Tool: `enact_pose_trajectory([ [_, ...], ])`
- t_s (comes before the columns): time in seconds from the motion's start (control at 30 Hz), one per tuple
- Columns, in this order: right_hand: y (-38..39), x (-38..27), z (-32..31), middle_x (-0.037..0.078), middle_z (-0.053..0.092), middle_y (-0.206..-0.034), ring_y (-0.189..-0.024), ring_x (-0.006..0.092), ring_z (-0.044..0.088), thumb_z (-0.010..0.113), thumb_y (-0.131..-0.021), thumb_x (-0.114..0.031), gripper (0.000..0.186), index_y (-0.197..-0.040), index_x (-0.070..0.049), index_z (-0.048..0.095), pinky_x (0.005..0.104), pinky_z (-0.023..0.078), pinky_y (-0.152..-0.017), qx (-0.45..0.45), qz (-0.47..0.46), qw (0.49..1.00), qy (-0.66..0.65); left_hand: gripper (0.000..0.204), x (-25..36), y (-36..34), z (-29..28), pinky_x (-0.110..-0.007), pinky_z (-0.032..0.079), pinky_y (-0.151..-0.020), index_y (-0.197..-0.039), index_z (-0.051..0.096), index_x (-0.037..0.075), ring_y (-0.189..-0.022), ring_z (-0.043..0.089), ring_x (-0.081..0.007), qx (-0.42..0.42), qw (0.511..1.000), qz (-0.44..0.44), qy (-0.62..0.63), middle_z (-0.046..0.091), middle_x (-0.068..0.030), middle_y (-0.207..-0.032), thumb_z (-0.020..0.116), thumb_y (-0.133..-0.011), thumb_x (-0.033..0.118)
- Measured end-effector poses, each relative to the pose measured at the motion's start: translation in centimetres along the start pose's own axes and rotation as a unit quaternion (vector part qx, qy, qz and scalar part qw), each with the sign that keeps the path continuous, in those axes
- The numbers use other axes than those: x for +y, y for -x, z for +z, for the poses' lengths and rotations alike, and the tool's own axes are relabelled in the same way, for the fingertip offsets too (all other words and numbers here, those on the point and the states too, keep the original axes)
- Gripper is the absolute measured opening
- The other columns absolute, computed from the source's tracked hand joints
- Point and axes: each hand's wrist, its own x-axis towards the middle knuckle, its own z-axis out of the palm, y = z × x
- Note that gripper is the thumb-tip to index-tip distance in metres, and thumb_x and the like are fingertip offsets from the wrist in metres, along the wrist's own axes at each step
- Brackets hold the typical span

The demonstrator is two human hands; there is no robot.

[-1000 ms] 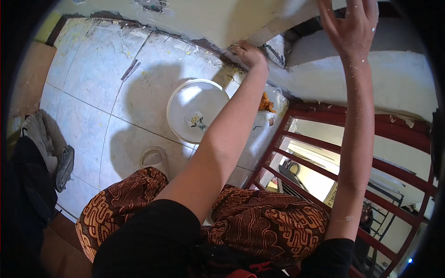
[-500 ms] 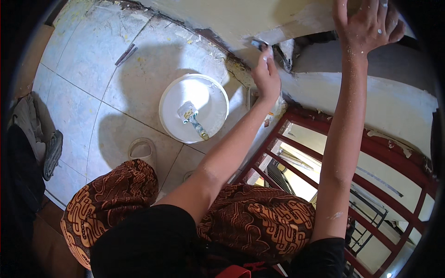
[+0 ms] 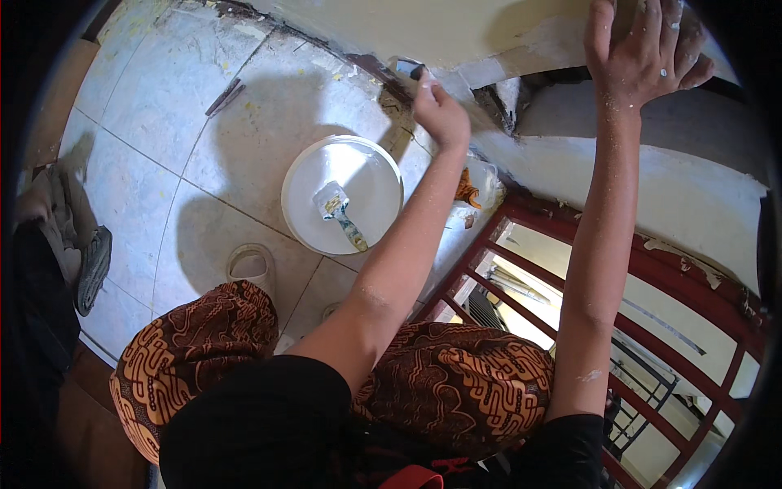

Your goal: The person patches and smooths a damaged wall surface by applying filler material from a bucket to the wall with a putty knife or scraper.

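Observation:
Low on the cream wall [image 3: 456, 33], my left hand [image 3: 440, 118] grips a small scraper [image 3: 407, 68], its flat blade against the wall just above the chipped skirting. My right hand [image 3: 648, 61], spotted with white, rests higher on the wall with its fingers apart, above a dark, rough-edged gap [image 3: 513, 98] in the wall. Below my left hand, a round white bucket or lid [image 3: 309, 187] lies on the tiles, with a paint-smeared flat tool [image 3: 334, 204] with a patterned handle on it.
A red barred frame [image 3: 521, 265] is at right, showing another space below through it. An orange cloth [image 3: 465, 189] lies by the wall. Thin strips [image 3: 224, 98] lie on the tiled floor [image 3: 147, 187]. Grey and dark cloth [image 3: 57, 220] lies at left; a pale sandal [image 3: 251, 262] is below.
My left hand shifted right and down, then back up and leftward along the wall, the scraper's blade now showing. My right hand stays on the wall, slightly rightward in view.

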Motion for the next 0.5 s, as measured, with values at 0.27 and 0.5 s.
enact_pose_trajectory([
  [0.27,-0.2,-0.4,-0.6,0.003,0.055,-0.157,-0.155,0.0259,0.037,0.061,-0.095,-0.029,0.053,-0.147,-0.02,0.062,0.0442,0.011,-0.129,-0.018,0.036,0.999,-0.031,0.025,6.0,5.4,-0.3,-0.04,0.056,-0.083,-0.118,0.07,-0.005,-0.094,0.075,-0.0295,-0.088,0.995,0.049,-0.01,0.075,-0.022,-0.099,0.056,-0.097,-0.005],
  [0.5,-1.3,-2.1,-0.6,0.003,0.052,-0.16,-0.155,0.0258,0.036,0.06,-0.095,-0.026,0.054,-0.15,-0.024,0.06,0.0452,0.011,-0.129,-0.024,0.052,0.998,-0.038,0.029,7.1,5.7,-2.1,-0.036,0.057,-0.081,-0.127,0.069,-0.002,-0.096,0.077,-0.0284,-0.173,0.974,0.103,0.104,0.076,-0.0227,-0.111,0.059,-0.101,0.0],
])
